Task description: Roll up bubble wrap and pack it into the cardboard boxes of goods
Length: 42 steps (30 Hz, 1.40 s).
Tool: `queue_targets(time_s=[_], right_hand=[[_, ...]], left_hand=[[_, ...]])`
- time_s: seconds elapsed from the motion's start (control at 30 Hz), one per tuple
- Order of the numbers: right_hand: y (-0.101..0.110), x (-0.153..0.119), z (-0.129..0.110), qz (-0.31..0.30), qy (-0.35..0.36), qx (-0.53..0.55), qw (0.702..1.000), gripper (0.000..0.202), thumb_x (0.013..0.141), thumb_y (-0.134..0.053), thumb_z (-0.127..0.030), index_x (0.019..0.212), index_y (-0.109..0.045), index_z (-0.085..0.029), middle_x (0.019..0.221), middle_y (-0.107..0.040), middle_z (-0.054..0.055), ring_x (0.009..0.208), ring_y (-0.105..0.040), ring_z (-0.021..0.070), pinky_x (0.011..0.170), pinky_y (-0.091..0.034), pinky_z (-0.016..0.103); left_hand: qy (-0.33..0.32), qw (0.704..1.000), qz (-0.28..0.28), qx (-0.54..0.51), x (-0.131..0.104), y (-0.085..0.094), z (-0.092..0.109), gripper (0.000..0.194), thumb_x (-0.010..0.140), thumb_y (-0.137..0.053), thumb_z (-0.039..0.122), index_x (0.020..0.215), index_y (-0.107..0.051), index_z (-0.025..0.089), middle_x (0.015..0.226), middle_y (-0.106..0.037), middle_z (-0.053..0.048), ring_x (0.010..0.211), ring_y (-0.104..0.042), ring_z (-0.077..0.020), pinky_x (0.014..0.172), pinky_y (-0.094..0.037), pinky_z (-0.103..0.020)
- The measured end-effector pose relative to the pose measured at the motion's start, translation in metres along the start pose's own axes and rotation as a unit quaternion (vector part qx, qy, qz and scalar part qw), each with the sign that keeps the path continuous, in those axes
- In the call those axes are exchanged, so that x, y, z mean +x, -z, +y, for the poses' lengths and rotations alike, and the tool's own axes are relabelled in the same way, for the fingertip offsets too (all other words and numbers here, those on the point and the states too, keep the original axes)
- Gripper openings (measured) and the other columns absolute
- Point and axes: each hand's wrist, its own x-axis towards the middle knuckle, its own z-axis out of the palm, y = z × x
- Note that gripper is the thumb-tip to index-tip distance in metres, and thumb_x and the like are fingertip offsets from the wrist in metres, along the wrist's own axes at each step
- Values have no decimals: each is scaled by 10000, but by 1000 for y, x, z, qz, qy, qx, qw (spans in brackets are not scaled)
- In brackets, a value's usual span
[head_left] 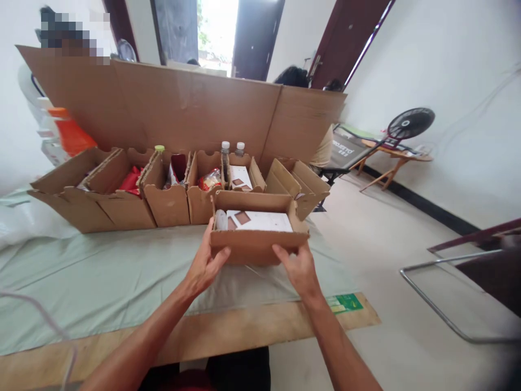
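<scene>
Between my hands is an open cardboard box (254, 247), long side toward me, in front of a row of similar boxes. My left hand (209, 259) grips its left end with the thumb on the front wall. At the right end my right hand (299, 266) grips it the same way. Inside lie a white carton (264, 221) with brown squares printed on it and a clear rounded item (221, 220) at the left. Fingers behind the box ends are partly hidden. Whether the box's base touches the cloth, I cannot tell.
Behind stand several cardboard bins (166, 203) with red packets (131, 180), wrapped snacks (210, 179) and another white carton (240, 176). A tall cardboard panel (195, 108) rises behind them, with bottles (225, 149) before it. Pale green cloth (142, 271) covers the wooden table (228, 331). A fan (411, 124) stands right.
</scene>
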Motion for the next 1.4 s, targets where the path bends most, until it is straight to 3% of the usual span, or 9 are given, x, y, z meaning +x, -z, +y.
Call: queue_targets(time_s=[0.13, 0.23, 0.4, 0.53, 0.67, 0.8, 0.93, 1.13, 1.4], right_hand=[[-24, -39, -53, -2, 55, -20, 998, 536, 860, -691, -493, 1311, -609, -215, 1270, -697, 132, 1218, -627, 320, 1090, -464, 507], [-40, -21, -103, -24, 104, 2, 994, 527, 852, -694, -489, 1295, -605, -216, 1245, -707, 117, 1175, -644, 301, 1029, -516, 464], [4, 13, -124, 64, 146, 12, 987, 497, 820, -746, -477, 1237, -646, -224, 1176, -718, 106, 1063, -676, 291, 969, -538, 469], [30, -19, -94, 160, 89, -36, 983, 523, 771, -798, -493, 1216, -665, -250, 1166, -715, 82, 1131, -651, 321, 1050, -471, 539], [-27, -40, -99, 47, 100, -5, 994, 402, 816, -758, -468, 1140, -679, -243, 1110, -738, 90, 1070, -676, 307, 971, -536, 486], [-73, -13, -122, -38, 134, 81, 987, 374, 840, -730, -441, 1151, -662, -246, 1113, -744, 74, 1035, -685, 268, 931, -560, 432], [-35, -1, -82, 5, 84, 89, 992, 436, 799, -774, -461, 1149, -653, -230, 1175, -730, 107, 1107, -668, 309, 1034, -503, 520], [58, -9, 19, -4, -31, 110, 993, 599, 720, -835, -496, 1236, -646, -260, 1343, -683, 131, 1295, -596, 367, 1150, -405, 579], [58, 46, 56, -34, -5, 156, 987, 704, 756, -751, -478, 1399, -545, -280, 1539, -538, 87, 1445, -466, 315, 1194, -369, 526]], left_hand=[[72, 996, 44, 27, -43, 66, 23, 623, 942, -561, 614, 1331, -566, 127, 1322, -664, -171, 1257, -609, -348, 1114, -452, -546], [31, 989, 118, 81, -27, 105, 67, 624, 906, -606, 627, 1286, -582, 133, 1238, -696, -131, 1148, -659, -325, 1048, -513, -516], [-130, 990, 55, 2, 28, 69, 113, 634, 957, -563, 541, 1463, -434, 183, 1366, -630, -119, 1266, -608, -294, 1107, -474, -488], [-89, 996, -1, 14, -2, 41, 95, 569, 985, -526, 500, 1468, -474, 203, 1434, -597, -139, 1394, -507, -334, 1180, -395, -524], [11, 992, 87, 86, -48, 96, 80, 544, 968, -545, 542, 1386, -563, 195, 1333, -676, -113, 1287, -599, -338, 1119, -471, -509], [-23, 972, 177, 151, -34, 139, 94, 528, 951, -573, 550, 1319, -607, 173, 1268, -699, -87, 1232, -624, -327, 1100, -487, -500], [-33, 990, 105, 84, -20, 85, 81, 614, 984, -545, 460, 1525, -411, 201, 1516, -542, -133, 1428, -480, -328, 1200, -377, -540], [-21, 998, -51, 30, -70, -36, 33, 908, 959, -545, 276, 1646, 49, 247, 1739, -37, -134, 1594, -70, -353, 1268, -186, -614], [-41, 990, -121, 66, -96, -83, 24, 1044, 860, -591, 158, 1641, 90, 279, 1721, 175, -79, 1572, 64, -410, 1228, -208, -684]])
